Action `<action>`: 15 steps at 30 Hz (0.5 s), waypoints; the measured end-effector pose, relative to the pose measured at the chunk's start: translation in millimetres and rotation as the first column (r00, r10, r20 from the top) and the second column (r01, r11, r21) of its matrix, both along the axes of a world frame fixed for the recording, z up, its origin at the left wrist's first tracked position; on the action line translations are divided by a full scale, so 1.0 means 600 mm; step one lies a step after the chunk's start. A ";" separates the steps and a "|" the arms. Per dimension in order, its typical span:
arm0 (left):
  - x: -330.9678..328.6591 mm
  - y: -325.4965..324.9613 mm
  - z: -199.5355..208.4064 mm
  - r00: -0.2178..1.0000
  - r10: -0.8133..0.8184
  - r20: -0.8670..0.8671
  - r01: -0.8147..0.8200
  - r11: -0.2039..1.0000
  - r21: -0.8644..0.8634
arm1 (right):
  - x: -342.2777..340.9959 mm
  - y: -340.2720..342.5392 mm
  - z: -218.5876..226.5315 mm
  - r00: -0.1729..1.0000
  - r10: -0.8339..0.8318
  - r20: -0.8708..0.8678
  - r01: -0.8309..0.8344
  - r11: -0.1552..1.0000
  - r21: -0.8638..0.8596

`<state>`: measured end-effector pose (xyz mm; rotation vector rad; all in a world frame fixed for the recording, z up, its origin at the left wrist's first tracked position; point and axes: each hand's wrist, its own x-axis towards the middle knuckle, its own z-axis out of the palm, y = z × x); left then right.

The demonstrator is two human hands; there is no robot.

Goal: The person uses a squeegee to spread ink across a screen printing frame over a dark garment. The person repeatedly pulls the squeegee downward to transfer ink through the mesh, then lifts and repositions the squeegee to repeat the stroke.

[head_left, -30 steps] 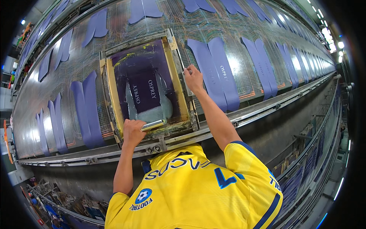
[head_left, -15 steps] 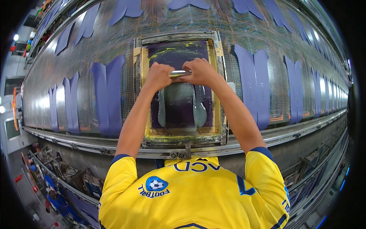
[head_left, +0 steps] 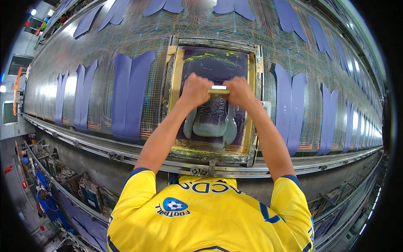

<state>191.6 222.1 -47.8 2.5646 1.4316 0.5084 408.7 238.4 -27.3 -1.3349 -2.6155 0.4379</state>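
My left hand (head_left: pixel 196 89) and my right hand (head_left: pixel 240 92) are both closed around the ends of a squeegee (head_left: pixel 218 90), whose pale, shiny bar shows between them. It stands across the middle of a dark screen-printing screen (head_left: pixel 215 56) in a worn frame (head_left: pixel 166 101) with tan tape along the inside. Nearer to me, milky translucent paste (head_left: pixel 210 129) lies on the mesh in a rounded patch with thick streaks on both sides. Faint lettering shows through the mesh below my hands. The squeegee's lower edge is hidden.
Purple cut pieces (head_left: pixel 130 101) lie in pairs on the long, line-marked table, with more pairs (head_left: pixel 289 109) on the right and along the far side. A metal rail (head_left: pixel 126 157) runs along the near edge, with a clamp (head_left: pixel 200 171) at the frame. Racks (head_left: pixel 84 185) stand at lower left.
My hands have brought the squeegee slightly toward me over the screen. The paste now shows a rounded bank on the near side. The whole view has shifted and turned a little.
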 end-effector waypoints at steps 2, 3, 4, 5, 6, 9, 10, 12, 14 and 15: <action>0.009 0.021 0.001 0.998 0.035 0.050 -0.037 0.999 0.025 | 0.002 0.026 -0.006 0.999 -0.009 -0.032 0.009 1.000 0.016; 0.015 0.016 0.000 0.998 0.053 0.043 -0.054 0.998 0.036 | 0.003 0.019 -0.018 0.997 -0.014 -0.070 0.018 0.998 0.061; 0.018 0.008 0.000 0.997 0.070 0.035 -0.072 0.996 0.048 | 0.005 0.010 -0.026 0.994 -0.017 -0.108 0.029 0.994 0.108; 0.016 -0.034 -0.004 0.997 0.066 0.051 -0.068 0.997 0.033 | 0.006 -0.030 -0.029 0.998 -0.005 -0.066 0.009 0.998 0.068; 0.017 -0.093 -0.012 0.993 0.084 0.079 -0.089 0.994 0.056 | 0.008 -0.092 -0.023 0.997 -0.016 -0.070 0.018 0.999 0.031; 0.020 -0.234 -0.004 0.986 0.072 0.149 -0.055 0.991 -0.118 | 0.019 -0.228 -0.019 0.986 0.029 -0.167 -0.035 0.999 -0.034; 0.015 -0.224 -0.001 0.991 0.038 0.127 -0.020 0.991 -0.135 | 0.019 -0.219 -0.012 0.992 0.038 -0.122 -0.047 0.996 -0.070; 0.009 -0.177 0.013 0.996 -0.038 0.081 0.051 0.984 -0.168 | 0.019 -0.184 0.000 0.998 0.057 -0.035 -0.061 0.988 -0.140; 0.009 -0.100 0.020 0.998 -0.039 0.039 0.044 0.991 -0.123 | 0.017 -0.107 0.000 0.999 0.040 -0.014 -0.041 0.992 -0.121; 0.005 -0.056 0.003 1.000 -0.018 0.000 0.018 0.999 -0.027 | 0.007 -0.059 0.013 0.999 0.049 0.011 -0.048 0.997 -0.065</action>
